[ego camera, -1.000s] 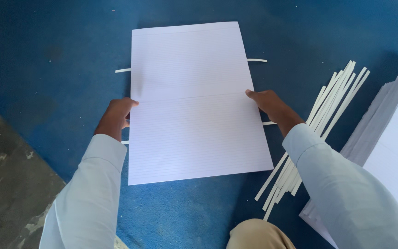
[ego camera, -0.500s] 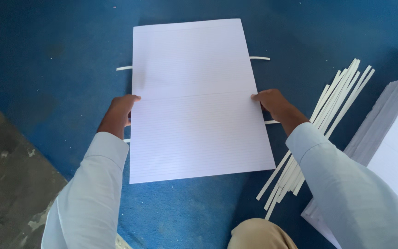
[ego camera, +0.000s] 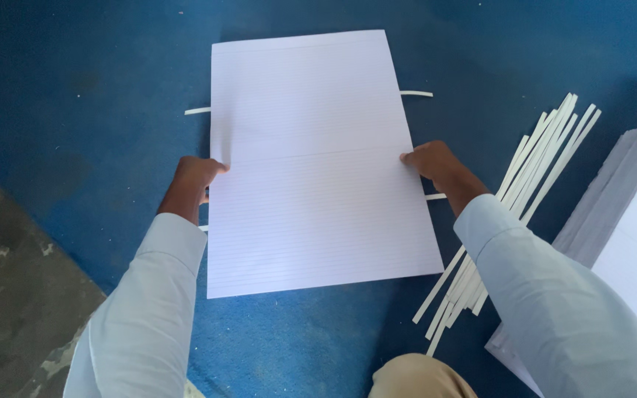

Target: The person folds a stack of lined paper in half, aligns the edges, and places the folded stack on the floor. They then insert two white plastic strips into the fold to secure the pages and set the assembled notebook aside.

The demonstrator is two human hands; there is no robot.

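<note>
Lined sheets flat on blue mat, gripped at mid-crease: left hand pinching left edge, right hand pinching right edge. Squaring or folding apparently in hand; even pull on both edges needed next. Right of sheets, loose white strips, then paper pile. No containers visible.

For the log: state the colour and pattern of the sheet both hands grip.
White sheet with faint ruled lines, clearest in the head view.

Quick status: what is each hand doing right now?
Left hand: closed on the left edge of the lined paper sheet.
Right hand: fingers gripping the sheet's right edge.
</note>
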